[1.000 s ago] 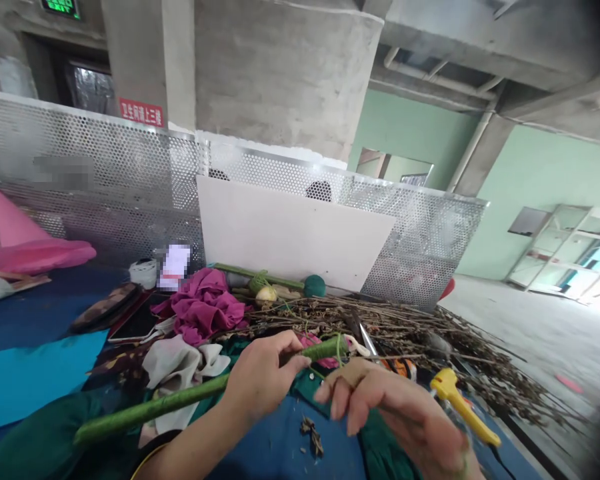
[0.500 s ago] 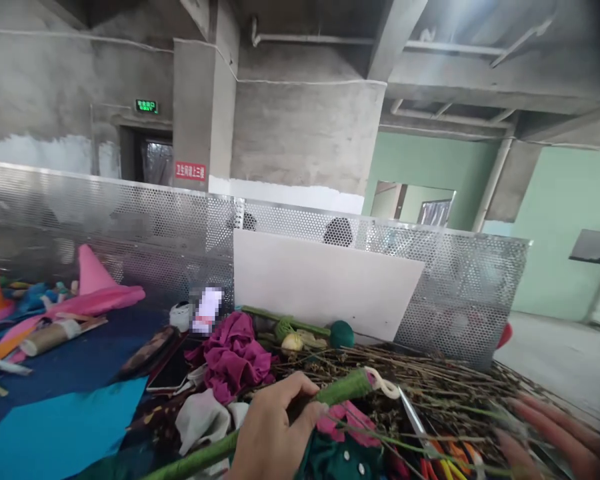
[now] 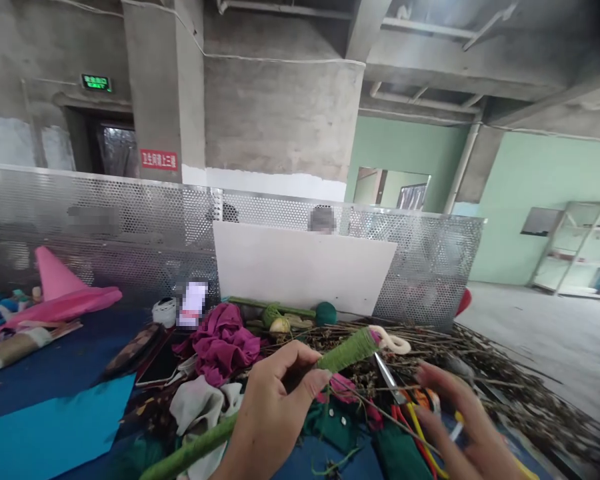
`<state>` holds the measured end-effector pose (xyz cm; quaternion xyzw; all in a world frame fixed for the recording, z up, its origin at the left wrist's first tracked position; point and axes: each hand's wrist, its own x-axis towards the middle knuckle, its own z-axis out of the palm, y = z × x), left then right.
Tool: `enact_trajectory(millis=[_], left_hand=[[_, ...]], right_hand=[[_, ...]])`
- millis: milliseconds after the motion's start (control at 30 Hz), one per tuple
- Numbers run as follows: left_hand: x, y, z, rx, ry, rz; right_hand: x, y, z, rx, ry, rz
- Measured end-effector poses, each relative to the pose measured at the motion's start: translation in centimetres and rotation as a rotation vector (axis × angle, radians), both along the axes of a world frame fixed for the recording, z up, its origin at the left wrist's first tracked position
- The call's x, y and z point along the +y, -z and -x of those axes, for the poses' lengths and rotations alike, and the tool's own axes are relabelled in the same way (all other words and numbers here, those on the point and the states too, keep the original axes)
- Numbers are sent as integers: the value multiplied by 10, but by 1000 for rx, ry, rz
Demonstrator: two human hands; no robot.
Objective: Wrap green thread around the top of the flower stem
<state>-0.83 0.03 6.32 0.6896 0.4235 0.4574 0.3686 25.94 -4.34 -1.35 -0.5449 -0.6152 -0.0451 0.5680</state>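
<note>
A long rod wrapped in green [image 3: 347, 352], with a cream loop [image 3: 395, 341] at its upper end, runs diagonally over the table. My left hand [image 3: 280, 400] grips it below that end, thumb and fingers pinched round it. My right hand [image 3: 460, 413] is to the right, its fingers apart and curved, near a thin dry stem [image 3: 380, 405]; whether it touches the stem is unclear. Between the hands lie scissors [image 3: 389, 379], blades pointing up-left, with red and yellow handles below. Dark green cloth [image 3: 330, 423] with white buttons lies beneath.
A heap of dry stems [image 3: 510, 387] covers the right side. Magenta cloth [image 3: 225, 343], a phone [image 3: 193, 303] and blue sheet [image 3: 55, 427] are left. A white board [image 3: 300, 267] leans on a perforated metal screen [image 3: 430, 273]. A pink cone hat [image 3: 60, 287] stands far left.
My right hand has moved left, nearer the scissors and rod. The rod's looped end sits slightly higher. The view has turned to the right.
</note>
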Motion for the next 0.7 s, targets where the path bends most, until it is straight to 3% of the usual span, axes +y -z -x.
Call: enact_trajectory(millis=[67, 133, 233, 267, 333, 433, 500, 600, 700], left_hand=[[-2, -3, -1, 2, 20, -6], [-3, -6, 0, -30, 50, -8], [-1, -11, 1, -67, 41, -11], [0, -11, 2, -72, 32, -15], [4, -11, 1, -84, 32, -23], [10, -7, -4, -114, 79, 29], [11, -3, -10, -129, 120, 87], [9, 1, -16, -128, 145, 117], [7, 2, -17, -98, 133, 101]], right_hand=[[10, -7, 44, 81, -285, 109], [19, -11, 84, 319, -619, 209], [24, -14, 119, 529, -850, 341], [24, -15, 123, 523, -864, 366], [21, -18, 122, 461, -780, 262], [15, -23, 110, 405, -599, -151], [13, -27, 105, 399, -651, -343], [12, -30, 101, 420, -886, -324], [9, -28, 98, 483, -904, -212]])
